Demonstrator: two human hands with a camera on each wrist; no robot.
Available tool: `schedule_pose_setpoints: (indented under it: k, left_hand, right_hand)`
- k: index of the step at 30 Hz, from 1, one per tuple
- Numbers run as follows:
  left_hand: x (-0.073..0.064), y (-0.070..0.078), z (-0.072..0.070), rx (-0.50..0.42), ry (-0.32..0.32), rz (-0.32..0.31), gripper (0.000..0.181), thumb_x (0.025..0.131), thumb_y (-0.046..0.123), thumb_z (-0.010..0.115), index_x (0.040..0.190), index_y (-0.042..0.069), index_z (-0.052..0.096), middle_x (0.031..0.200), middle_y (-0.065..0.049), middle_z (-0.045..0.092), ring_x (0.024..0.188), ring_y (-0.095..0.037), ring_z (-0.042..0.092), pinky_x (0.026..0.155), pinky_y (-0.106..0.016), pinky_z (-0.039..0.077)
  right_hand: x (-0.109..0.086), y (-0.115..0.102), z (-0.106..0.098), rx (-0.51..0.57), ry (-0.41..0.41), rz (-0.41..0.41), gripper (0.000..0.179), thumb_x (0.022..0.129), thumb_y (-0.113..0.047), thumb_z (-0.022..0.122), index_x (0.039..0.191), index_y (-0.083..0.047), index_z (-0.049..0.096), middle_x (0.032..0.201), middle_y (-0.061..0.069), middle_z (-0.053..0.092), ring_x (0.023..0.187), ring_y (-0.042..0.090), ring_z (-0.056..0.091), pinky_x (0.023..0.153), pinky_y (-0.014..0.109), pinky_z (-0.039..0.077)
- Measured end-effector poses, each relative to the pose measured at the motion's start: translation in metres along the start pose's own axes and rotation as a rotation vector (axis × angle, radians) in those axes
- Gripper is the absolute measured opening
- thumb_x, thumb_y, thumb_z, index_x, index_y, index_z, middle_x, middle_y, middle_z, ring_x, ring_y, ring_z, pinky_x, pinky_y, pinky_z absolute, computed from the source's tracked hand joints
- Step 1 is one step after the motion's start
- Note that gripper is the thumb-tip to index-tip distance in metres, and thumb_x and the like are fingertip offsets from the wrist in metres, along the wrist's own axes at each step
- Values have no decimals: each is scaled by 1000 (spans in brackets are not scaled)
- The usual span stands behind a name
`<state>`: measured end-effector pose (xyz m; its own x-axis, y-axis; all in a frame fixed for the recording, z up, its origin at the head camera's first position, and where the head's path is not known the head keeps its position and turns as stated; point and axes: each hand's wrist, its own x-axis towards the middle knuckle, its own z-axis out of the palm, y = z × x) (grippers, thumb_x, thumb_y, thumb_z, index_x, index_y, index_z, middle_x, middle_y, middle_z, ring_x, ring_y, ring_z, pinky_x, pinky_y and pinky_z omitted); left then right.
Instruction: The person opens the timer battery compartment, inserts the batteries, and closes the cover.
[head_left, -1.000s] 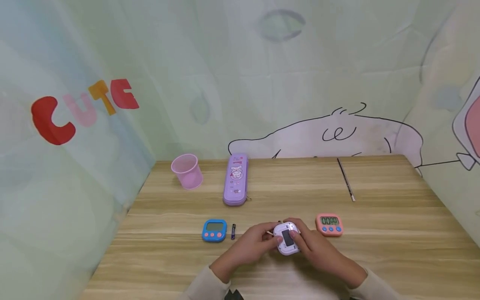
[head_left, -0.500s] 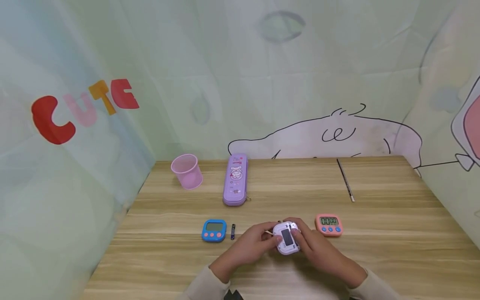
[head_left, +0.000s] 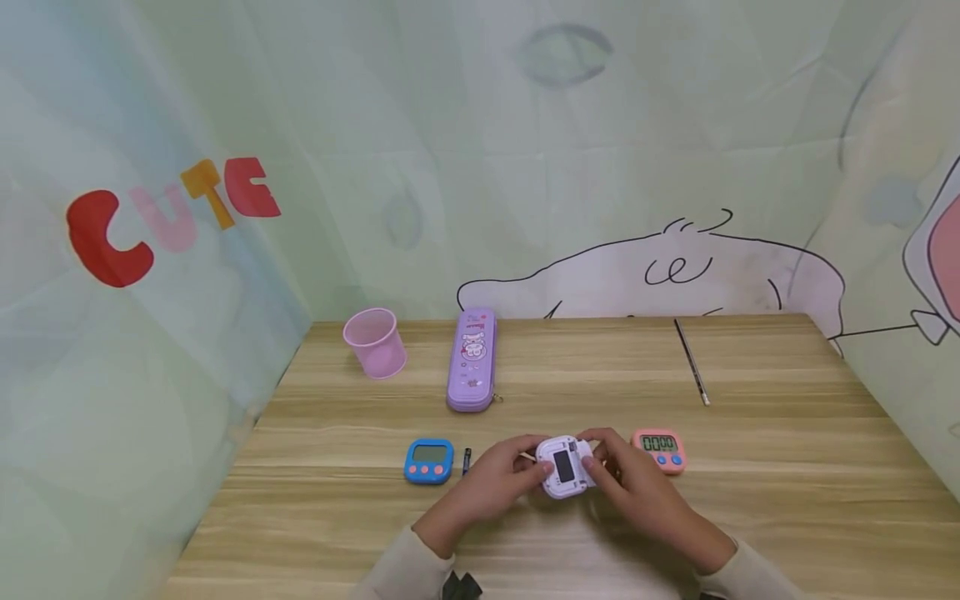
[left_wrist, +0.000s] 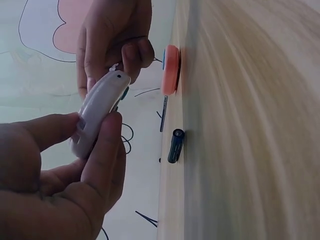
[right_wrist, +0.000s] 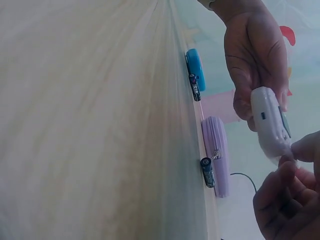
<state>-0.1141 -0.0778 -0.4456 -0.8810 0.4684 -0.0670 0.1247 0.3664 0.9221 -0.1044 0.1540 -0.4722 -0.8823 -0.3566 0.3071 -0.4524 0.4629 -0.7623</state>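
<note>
A white digital timer [head_left: 552, 482] is held above the table, its back with a dark rectangle facing up. My left hand [head_left: 491, 479] grips its left side between thumb and fingers. At the right side, my right hand [head_left: 637, 492] pinches the white battery cover [head_left: 584, 473], which sticks out from the timer's edge. In the left wrist view the timer [left_wrist: 102, 102] shows edge-on between both hands. One AAA battery [head_left: 467, 460] lies left of my left hand. Another battery [right_wrist: 207, 172] lies beyond the timer, hidden from the head view.
A blue timer [head_left: 429, 462] lies to the left, and a pink timer [head_left: 658, 450] sits just past my right hand. Farther back stand a pink cup [head_left: 378, 354] and a purple pencil case [head_left: 472, 362]. A pencil [head_left: 692, 361] lies at the back right.
Both hands have lifted the white timer slightly up and to the left. My right thumb and fingers have drawn the battery cover outward to the right from the timer's back.
</note>
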Motion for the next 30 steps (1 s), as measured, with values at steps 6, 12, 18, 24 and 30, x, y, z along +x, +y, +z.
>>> schedule_pose_setpoints:
  k: [6,12,18,24,30]
  left_hand:
    - [1,-3,-3,22,46,7,38,95,21,63,128,4,59,110,-5,63,92,-15,60,73,-24,52]
    - [2,-4,-8,-18,98,-9,37,95,16,62,130,4,57,114,-9,60,95,-19,60,74,-25,52]
    - [3,-4,-12,-22,176,-31,39,96,17,61,132,4,55,110,-7,62,95,-17,59,72,-24,51]
    - [-1,14,-16,-101,197,-28,37,96,8,58,131,-5,53,101,-9,64,87,-14,58,66,-21,51]
    - [-11,36,-19,-112,183,-22,35,96,5,56,129,-8,53,101,-11,63,85,-12,57,70,-23,52]
  right_hand:
    - [1,-1,-1,35,-5,13,23,97,-15,61,120,-16,57,77,-11,59,62,5,53,52,23,49]
    - [1,1,-1,49,-61,28,22,92,-8,65,111,-16,57,77,-12,61,68,5,58,57,24,53]
    - [-1,6,1,32,-212,19,17,92,-9,65,107,-15,61,80,-12,62,72,4,59,62,24,54]
    - [-4,9,2,-40,-297,4,17,92,-12,66,107,-18,64,86,-15,60,77,2,57,68,24,52]
    - [-7,11,1,-124,-296,-63,15,91,-18,69,104,-19,65,91,-13,57,82,3,52,72,26,48]
